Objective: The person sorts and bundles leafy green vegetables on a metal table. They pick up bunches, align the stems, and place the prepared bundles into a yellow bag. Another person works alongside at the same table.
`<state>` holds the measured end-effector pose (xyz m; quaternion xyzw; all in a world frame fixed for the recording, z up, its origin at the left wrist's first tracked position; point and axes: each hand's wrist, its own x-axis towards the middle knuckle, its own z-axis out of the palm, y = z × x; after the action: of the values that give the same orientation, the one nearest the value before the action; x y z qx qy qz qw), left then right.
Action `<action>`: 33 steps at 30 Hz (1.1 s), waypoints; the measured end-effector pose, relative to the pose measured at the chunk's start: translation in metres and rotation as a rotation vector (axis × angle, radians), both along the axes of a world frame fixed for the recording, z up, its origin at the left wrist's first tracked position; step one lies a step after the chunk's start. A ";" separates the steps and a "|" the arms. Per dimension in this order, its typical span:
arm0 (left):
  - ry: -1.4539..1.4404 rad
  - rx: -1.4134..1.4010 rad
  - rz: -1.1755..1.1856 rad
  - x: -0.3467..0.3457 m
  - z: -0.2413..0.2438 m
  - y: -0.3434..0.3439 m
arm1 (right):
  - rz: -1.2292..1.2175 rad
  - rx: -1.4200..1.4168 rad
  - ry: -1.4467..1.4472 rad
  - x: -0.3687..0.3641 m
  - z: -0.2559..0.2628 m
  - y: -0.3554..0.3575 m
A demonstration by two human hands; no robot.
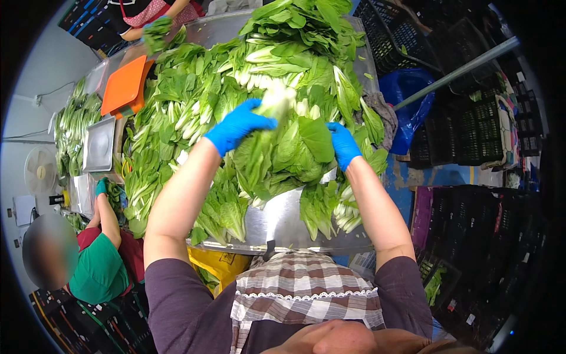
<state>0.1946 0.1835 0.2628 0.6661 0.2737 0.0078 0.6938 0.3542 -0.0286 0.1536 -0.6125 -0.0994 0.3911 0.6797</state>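
My left hand (239,126), in a blue glove, grips a head of leafy greens (255,155). Its white stem end points away from me and is blurred; its leaves hang toward me. My right hand (344,145), also gloved in blue, is against the right edge of a broad-leaved bunch (297,152). The leaves partly hide its fingertips, so its hold is unclear. Smaller bunches lie nearer me on the metal table (274,221), among them one of pale-stemmed greens (348,211) at the right. Beyond my hands a large heap of greens (287,57) covers the table.
An orange tray (124,86) and a metal scale pan (99,145) stand at the left. One co-worker in green (99,270) is at the left; another's hand (157,31) holds greens at the far side. Black crates (468,221) and a blue plastic bag (409,106) are right.
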 end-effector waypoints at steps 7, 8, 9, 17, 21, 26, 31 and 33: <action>-0.027 0.415 -0.116 0.006 -0.022 -0.043 | 0.087 -0.021 -0.137 -0.011 -0.001 0.005; -0.064 0.462 -0.109 0.004 -0.033 -0.043 | 0.089 -0.022 -0.221 -0.017 -0.001 0.003; -0.087 0.388 -0.101 0.002 -0.029 -0.046 | 0.088 -0.024 -0.306 -0.021 0.003 0.002; -0.124 -0.215 0.023 -0.006 -0.008 -0.044 | 0.004 -0.013 0.080 -0.021 0.017 0.001; -0.082 -0.261 -0.073 -0.013 -0.005 -0.044 | 0.238 0.261 0.425 -0.017 0.014 0.000; -0.188 0.217 -0.193 -0.048 -0.017 -0.087 | 0.344 0.278 -0.091 -0.053 0.025 -0.032; -0.294 0.457 -0.221 -0.092 -0.005 -0.165 | 0.475 0.164 -0.437 -0.078 0.074 -0.109; -0.386 0.761 -0.212 -0.095 -0.006 -0.192 | 0.558 -0.003 -0.511 -0.078 0.072 -0.137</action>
<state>0.0999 -0.0085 0.2570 0.8849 0.0469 0.1612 0.4345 0.2764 -0.1659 0.2255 -0.6406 -0.4282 0.3959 0.4995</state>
